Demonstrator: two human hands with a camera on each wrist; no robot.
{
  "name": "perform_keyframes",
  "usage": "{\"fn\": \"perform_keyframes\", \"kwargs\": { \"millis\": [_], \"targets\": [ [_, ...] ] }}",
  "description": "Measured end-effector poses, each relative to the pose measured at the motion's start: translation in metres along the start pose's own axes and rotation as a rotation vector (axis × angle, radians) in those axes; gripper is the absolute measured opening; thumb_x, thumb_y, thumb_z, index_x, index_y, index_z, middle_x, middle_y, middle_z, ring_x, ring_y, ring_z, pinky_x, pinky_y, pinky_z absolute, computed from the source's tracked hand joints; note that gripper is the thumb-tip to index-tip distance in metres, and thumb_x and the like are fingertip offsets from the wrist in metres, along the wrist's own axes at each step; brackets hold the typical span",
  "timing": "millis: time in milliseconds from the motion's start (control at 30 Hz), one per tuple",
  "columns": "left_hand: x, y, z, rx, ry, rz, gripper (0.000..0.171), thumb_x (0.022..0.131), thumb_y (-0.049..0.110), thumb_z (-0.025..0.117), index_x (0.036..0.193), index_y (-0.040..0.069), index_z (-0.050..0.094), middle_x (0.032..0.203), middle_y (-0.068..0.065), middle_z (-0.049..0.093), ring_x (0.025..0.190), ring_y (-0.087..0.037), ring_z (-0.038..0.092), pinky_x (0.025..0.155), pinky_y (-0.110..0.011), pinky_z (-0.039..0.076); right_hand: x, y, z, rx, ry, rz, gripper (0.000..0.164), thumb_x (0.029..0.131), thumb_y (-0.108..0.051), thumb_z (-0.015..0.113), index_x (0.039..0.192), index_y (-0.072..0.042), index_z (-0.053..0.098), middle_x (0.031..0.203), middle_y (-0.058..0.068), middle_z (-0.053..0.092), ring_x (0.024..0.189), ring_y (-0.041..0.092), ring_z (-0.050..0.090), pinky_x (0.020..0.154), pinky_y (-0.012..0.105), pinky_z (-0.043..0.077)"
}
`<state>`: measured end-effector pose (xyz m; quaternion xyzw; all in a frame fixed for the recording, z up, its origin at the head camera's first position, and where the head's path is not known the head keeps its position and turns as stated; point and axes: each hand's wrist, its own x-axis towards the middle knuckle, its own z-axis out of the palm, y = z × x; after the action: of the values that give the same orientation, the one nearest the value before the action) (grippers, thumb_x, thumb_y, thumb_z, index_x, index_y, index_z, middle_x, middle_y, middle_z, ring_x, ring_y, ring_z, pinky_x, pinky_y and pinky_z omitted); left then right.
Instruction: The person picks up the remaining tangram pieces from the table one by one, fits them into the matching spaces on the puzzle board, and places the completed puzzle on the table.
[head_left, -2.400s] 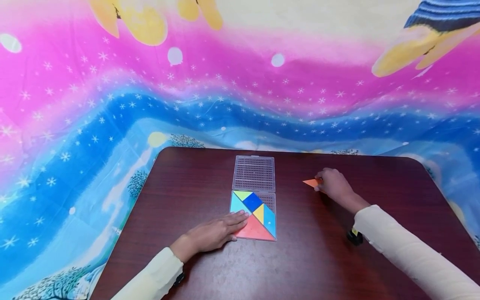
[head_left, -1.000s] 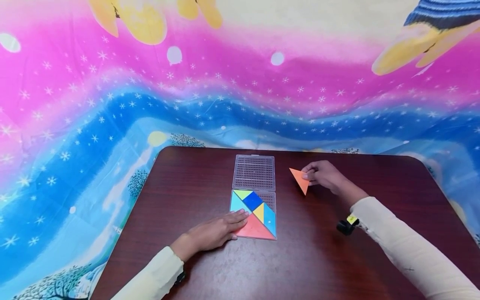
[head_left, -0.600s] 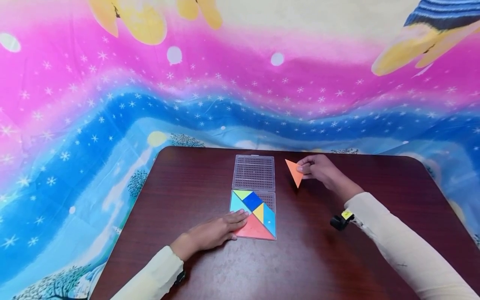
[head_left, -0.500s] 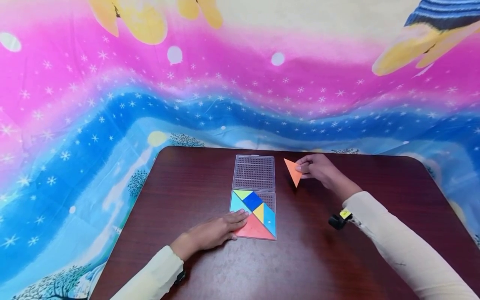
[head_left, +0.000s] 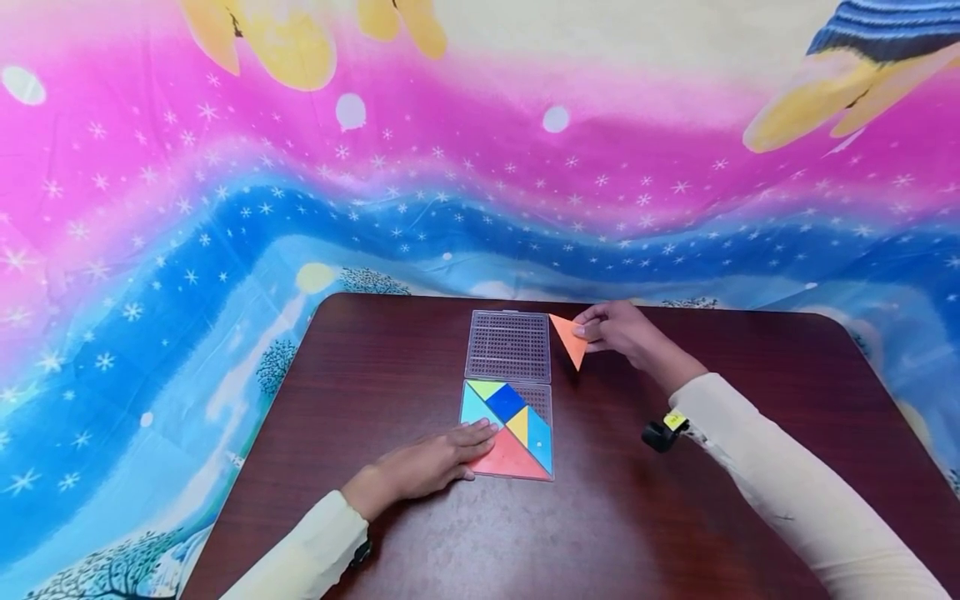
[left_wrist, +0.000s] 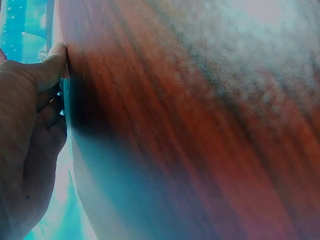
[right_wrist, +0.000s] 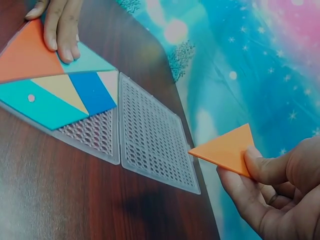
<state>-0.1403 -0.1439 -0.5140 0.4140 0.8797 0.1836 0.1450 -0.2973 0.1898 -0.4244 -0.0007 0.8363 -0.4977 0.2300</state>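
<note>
Between thumb and fingers, my right hand (head_left: 618, 332) pinches an orange triangle tangram piece (head_left: 572, 339), held tilted above the table by the lid's right edge. A clear plastic tangram case lies unfolded; its dotted lid (head_left: 507, 346) is the far half. The near tray (right_wrist: 95, 135) holds a red triangle (head_left: 510, 458), a turquoise triangle (head_left: 477, 406), a blue square (head_left: 506, 403), a yellow triangle (head_left: 519, 426), a blue-teal parallelogram (head_left: 539, 443) and a light green triangle (head_left: 486, 388). A dotted corner of the tray shows bare at upper right. My left hand (head_left: 438, 462) rests with extended fingers on the red and turquoise pieces.
The dark brown wooden table (head_left: 360, 375) has rounded far corners. Behind it hangs a pink and blue printed cloth (head_left: 480, 167). A black wrist camera (head_left: 662, 434) hangs beneath the right sleeve.
My right hand has lifted the orange triangle off the table's right side, turned it and carried it left toward the case lid. My left hand has stayed in place.
</note>
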Motion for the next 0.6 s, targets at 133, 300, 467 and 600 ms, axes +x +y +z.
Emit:
{"fn": "perform_keyframes", "kwargs": {
  "millis": [133,300,467,600],
  "targets": [
    [0.001,0.0,0.0,-0.006,-0.008,-0.009,0.055,0.108,0.029,0.053,0.158,0.015,0.039,0.169,0.002,0.03,0.158,-0.019,0.025,0.125,-0.04,0.033,0.001,-0.005,0.005,-0.013,-0.001,0.019,0.033,0.101,-0.009,0.064,0.13,0.007,0.061,0.123,0.018,0.063,0.096,0.015,0.07,0.101,0.046,0.058],
    [0.001,0.0,0.0,-0.008,-0.014,-0.013,0.055,0.108,0.03,0.052,0.159,0.017,0.038,0.169,0.003,0.029,0.158,-0.017,0.024,0.125,-0.039,0.033,0.003,-0.01,0.009,-0.02,-0.01,0.03,0.033,0.102,-0.009,0.063,0.131,0.005,0.061,0.125,0.018,0.062,0.106,0.023,0.069,0.102,0.048,0.057],
    [0.001,0.0,0.0,-0.007,-0.019,-0.014,0.055,0.108,0.03,0.052,0.159,0.016,0.037,0.169,0.002,0.028,0.158,-0.018,0.024,0.126,-0.039,0.032,0.003,-0.015,0.015,-0.002,-0.026,0.014,0.032,0.102,-0.008,0.063,0.13,0.007,0.061,0.121,0.018,0.063,0.099,0.019,0.07,0.099,0.045,0.059],
    [0.002,0.0,0.001,-0.004,-0.026,-0.019,0.055,0.108,0.031,0.051,0.159,0.016,0.037,0.17,0.002,0.027,0.158,-0.018,0.023,0.126,-0.039,0.031,0.002,-0.019,0.02,0.009,-0.051,-0.006,0.032,0.101,-0.007,0.063,0.129,0.009,0.061,0.116,0.017,0.064,0.091,0.014,0.07,0.097,0.044,0.06]
  ]
}}
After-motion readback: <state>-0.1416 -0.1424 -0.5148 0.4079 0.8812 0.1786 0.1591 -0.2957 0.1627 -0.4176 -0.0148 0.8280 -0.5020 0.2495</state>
